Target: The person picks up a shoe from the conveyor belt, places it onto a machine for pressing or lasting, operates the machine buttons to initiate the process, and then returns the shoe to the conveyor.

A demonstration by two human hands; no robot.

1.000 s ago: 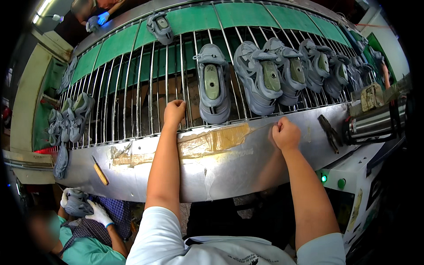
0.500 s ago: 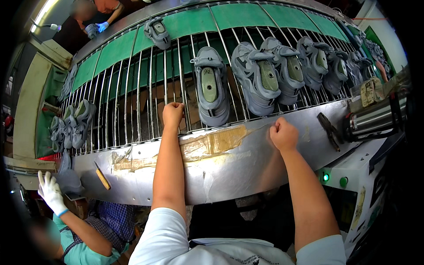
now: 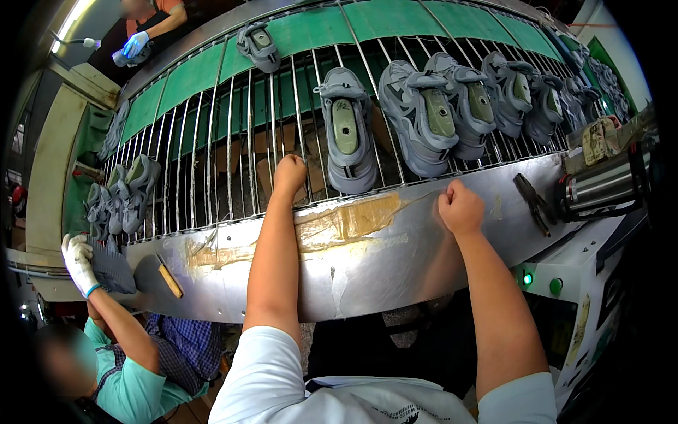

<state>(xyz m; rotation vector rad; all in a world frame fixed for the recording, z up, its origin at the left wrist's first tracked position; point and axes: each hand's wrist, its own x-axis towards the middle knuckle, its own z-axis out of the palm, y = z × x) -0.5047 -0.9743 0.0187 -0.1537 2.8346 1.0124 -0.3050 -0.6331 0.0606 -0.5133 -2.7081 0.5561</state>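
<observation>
My left hand (image 3: 289, 175) is a closed fist over the near edge of the metal-rod rack (image 3: 222, 177), left of a single grey sneaker (image 3: 347, 134). Nothing sticks out of it. My right hand (image 3: 461, 206), also a fist, hovers over or rests on the metal ledge (image 3: 395, 272), just in front of another grey sneaker (image 3: 421, 120); whether it touches the metal I cannot tell. Both sneakers point away from me, with green insoles showing inside. Yellowed tape (image 3: 353, 220) covers part of the ledge between my forearms.
More grey sneakers (image 3: 505, 99) stand to the right, one (image 3: 259, 48) at the far side, several (image 3: 131, 198) at left. Dark pliers (image 3: 533, 205) and a steel flask (image 3: 600, 182) lie right; a wooden-handled tool (image 3: 169, 281) lies left. A co-worker's gloved hand (image 3: 79, 261) reaches in.
My view has shifted slightly; both my fists stay closed in about the same places. The lower-left co-worker's gloved hand has moved up onto a grey piece. The far person's gloved hands have moved left.
</observation>
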